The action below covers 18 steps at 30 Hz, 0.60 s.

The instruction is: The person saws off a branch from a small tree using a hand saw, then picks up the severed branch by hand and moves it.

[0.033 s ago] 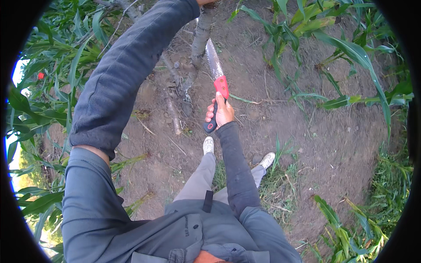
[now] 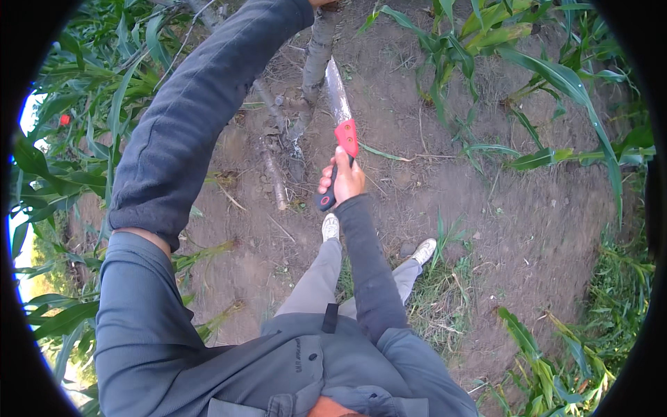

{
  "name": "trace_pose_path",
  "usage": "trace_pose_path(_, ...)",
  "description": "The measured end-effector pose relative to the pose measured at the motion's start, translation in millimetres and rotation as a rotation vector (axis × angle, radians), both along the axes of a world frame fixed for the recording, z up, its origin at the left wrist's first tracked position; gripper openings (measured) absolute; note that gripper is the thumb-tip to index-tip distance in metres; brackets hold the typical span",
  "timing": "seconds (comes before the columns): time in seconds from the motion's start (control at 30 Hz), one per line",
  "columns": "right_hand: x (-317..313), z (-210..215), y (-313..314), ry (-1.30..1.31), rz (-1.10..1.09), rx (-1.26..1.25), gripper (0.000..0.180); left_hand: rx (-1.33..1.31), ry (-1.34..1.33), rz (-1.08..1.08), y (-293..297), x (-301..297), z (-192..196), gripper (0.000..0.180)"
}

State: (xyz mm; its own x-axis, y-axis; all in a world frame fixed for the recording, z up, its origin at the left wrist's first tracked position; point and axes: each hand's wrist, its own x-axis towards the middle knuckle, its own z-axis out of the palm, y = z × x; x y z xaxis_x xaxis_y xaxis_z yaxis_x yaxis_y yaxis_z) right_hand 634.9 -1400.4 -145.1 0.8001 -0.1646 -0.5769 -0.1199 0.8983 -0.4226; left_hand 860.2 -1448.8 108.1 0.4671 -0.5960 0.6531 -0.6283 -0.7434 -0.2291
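My right hand point(image 2: 347, 182) is wrapped round the dark grip of a pruning saw point(image 2: 345, 136) with a red section at the base of its toothed blade. The blade points away from me, its tip close to the right side of a grey tree branch point(image 2: 318, 59); whether they touch I cannot tell. My left arm reaches far forward, and only a sliver of my left hand point(image 2: 322, 3) shows at the top edge, close to the upper part of that branch. Its fingers are out of the picture.
Below the branch stand forked stems and a cut stub point(image 2: 276, 174) on bare soil point(image 2: 514, 229). Leafy corn plants point(image 2: 549, 83) grow on the right, with more greenery point(image 2: 76, 167) on the left. My shoes point(image 2: 331, 227) stand close behind the saw.
My right hand and the saw have shifted slightly to the left and toward me. The left arm has moved only a little.
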Motion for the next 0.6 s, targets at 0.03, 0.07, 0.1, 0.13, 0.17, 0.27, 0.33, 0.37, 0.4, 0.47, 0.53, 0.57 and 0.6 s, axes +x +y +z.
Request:
trace_pose_path(0.03,-10,4,8,0.013,-0.069,-0.093,0.033,0.015,0.061,-0.017,-13,0,-7,0.070)
trace_pose_path(0.07,-44,4,32,0.013,-0.006,-0.107,0.031,0.060,0.085,0.050,-1,-6,7,0.070)
trace_pose_path(0.1,-71,3,43,0.045,-0.007,-0.106,0.030,0.076,0.117,0.081,0,-6,13,0.071)
trace_pose_path(0.13,-96,0,53,0.078,-0.024,-0.109,0.029,0.057,0.052,0.053,-3,-7,11,0.071)
trace_pose_path(0.17,-110,5,58,0.145,-0.067,-0.062,0.029,0.044,-0.003,0.027,-2,-9,2,0.071)
trace_pose_path(0.27,-91,18,37,0.163,-0.044,-0.121,0.031,0.062,0.122,0.054,-1,-7,7,0.071)
trace_pose_path(0.33,-41,-2,11,0.080,-0.006,-0.152,0.033,0.010,0.091,-0.062,4,4,2,0.069)
trace_pose_path(0.37,-6,1,-5,0.012,0.001,-0.160,0.034,0.019,0.090,-0.044,2,4,5,0.069)
trace_pose_path(0.4,29,-12,-17,-0.067,-0.008,-0.207,0.035,0.024,0.101,-0.036,-5,-1,3,0.069)
trace_pose_path(0.47,61,-22,-17,-0.044,0.000,-0.089,0.033,0.029,0.132,-0.010,-9,-5,2,0.068)
trace_pose_path(0.53,31,-18,7,-0.070,-0.037,-0.161,0.032,0.054,0.177,0.007,-3,-13,5,0.068)
trace_pose_path(0.57,-4,-10,19,-0.043,-0.061,-0.247,0.032,0.053,0.207,-0.028,-6,-14,3,0.068)
trace_pose_path(0.6,-45,-6,45,-0.027,-0.043,-0.179,0.029,0.061,0.230,0.028,12,-14,20,0.068)
